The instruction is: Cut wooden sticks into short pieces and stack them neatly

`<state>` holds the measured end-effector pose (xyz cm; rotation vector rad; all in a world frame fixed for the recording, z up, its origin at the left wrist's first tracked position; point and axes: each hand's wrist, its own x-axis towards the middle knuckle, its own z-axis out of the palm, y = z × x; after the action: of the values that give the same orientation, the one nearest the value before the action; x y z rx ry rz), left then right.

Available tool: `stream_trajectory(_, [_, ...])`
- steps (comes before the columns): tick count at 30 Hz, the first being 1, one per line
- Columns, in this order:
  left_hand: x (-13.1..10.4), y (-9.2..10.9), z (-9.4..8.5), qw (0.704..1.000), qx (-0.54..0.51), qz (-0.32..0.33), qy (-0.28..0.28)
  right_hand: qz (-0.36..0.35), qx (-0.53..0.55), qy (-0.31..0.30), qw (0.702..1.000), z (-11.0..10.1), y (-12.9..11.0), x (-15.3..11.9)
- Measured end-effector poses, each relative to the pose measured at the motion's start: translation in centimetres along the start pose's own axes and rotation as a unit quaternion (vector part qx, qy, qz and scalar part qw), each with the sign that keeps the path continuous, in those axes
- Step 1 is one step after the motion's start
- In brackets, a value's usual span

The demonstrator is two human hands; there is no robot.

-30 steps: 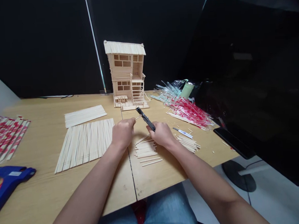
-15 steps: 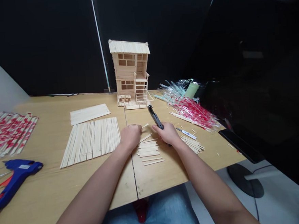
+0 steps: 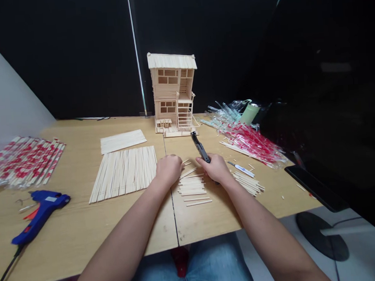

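Note:
My left hand [image 3: 169,171] is closed, its fingertips pinching a short thin wooden stick [image 3: 186,163] above the table; the fingers are partly hidden. In my right hand [image 3: 217,168] is a black and grey plier-like tool [image 3: 201,147], gripped with its narrow end pointing up and away from me. The tool's exact kind is hard to make out. Between and below my hands lies a small pile of short cut sticks [image 3: 192,185], with a few apart from it. Another pile of sticks [image 3: 248,183] rests beside my right wrist, near a white-handled craft knife [image 3: 241,168].
A stick-built model house [image 3: 174,94] stands at the back. To the left are two flat stick panels [image 3: 124,172], a blue glue gun [image 3: 41,215] and red-patterned wrapped chopsticks [image 3: 31,160]. Plastic wrappers [image 3: 252,142], a pale green cylinder [image 3: 249,113] and a monitor edge [image 3: 316,187] are on the right.
The view has turned slightly left, so everything appears farther right and more of the glue gun shows. My hands stay in nearly the same place, still holding the tool and stick.

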<state>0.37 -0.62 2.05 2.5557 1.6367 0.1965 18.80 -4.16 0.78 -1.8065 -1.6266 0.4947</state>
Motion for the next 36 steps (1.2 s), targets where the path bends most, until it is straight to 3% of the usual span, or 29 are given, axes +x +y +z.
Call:
stream_trajectory(4, [-1.3,-2.1,-2.5,0.999,0.016,-0.041,-0.023,0.006,0.027,-0.012,1.0,-0.3,0.2,0.0])
stream_trajectory(8, [-4.3,-6.3,-5.0,0.981,0.04,-0.191,-0.004,-0.002,0.068,-0.023,0.997,-1.0,0.4,0.1])
stream_trajectory(10, [-5.8,-8.4,-5.1,0.973,0.038,-0.228,-0.023,-0.009,0.076,-0.022,0.997,-1.4,0.4,0.2])
stream_trajectory(13, [-7.0,-10.4,-3.9,0.974,0.037,-0.219,-0.052,-0.02,0.1,-0.022,0.995,-1.7,0.3,0.3])
stream_trajectory(18, [-6.8,-11.0,-2.2,0.978,0.043,-0.2,-0.049,-0.035,0.148,-0.03,0.988,-1.9,0.2,0.3])
stream_trajectory(24, [-5.7,-10.9,-3.7,0.973,0.058,-0.213,-0.07,-0.027,0.216,-0.028,0.976,-2.4,-0.2,0.1])
stream_trajectory(27, [-3.5,-9.6,-4.9,0.984,0.054,-0.162,-0.057,-0.037,0.273,-0.006,0.961,-2.7,0.1,0.4])
stream_trajectory(31, [1.9,-4.1,-5.4,0.997,-0.064,-0.025,-0.028,-0.015,0.372,0.093,0.923,-3.7,0.9,1.2])
stream_trajectory(34, [5.6,0.6,-4.5,0.962,-0.265,0.035,0.065,0.027,0.47,0.164,0.867,-4.9,1.8,1.9])
stream_trajectory(36, [6.8,2.4,-3.4,0.948,-0.299,0.068,0.083,0.042,0.52,0.21,0.827,-5.7,2.5,2.4])
